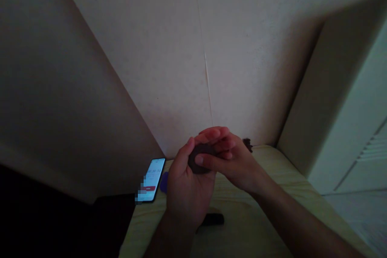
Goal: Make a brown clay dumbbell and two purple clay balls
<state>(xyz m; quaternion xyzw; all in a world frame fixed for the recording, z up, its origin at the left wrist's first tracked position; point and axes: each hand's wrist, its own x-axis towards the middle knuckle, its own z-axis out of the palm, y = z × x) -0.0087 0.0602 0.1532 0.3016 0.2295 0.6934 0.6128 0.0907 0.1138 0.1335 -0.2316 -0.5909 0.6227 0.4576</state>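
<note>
A dark brown, rounded lump (pixel 206 148), perhaps clay, lies between my two hands above the wooden table. My left hand (pixel 190 188) cups it from below, palm up, with its thumb along the lump's left side. From the right, my right hand (pixel 237 163) presses its thumb onto the top face of the lump. The fingers of both hands curl together behind it, and their exact overlap is hard to make out. Part of the lump is hidden by the fingers and thumb.
A lit phone (pixel 154 179) lies at the table's left edge. Beside it is a purple object (pixel 164 182), partly behind my left hand. A black object (pixel 213 219) lies under my wrists. Dark brown bits (pixel 248 145) sit at the back by the wall (pixel 169 68). The wooden table (pixel 290 177) is narrow.
</note>
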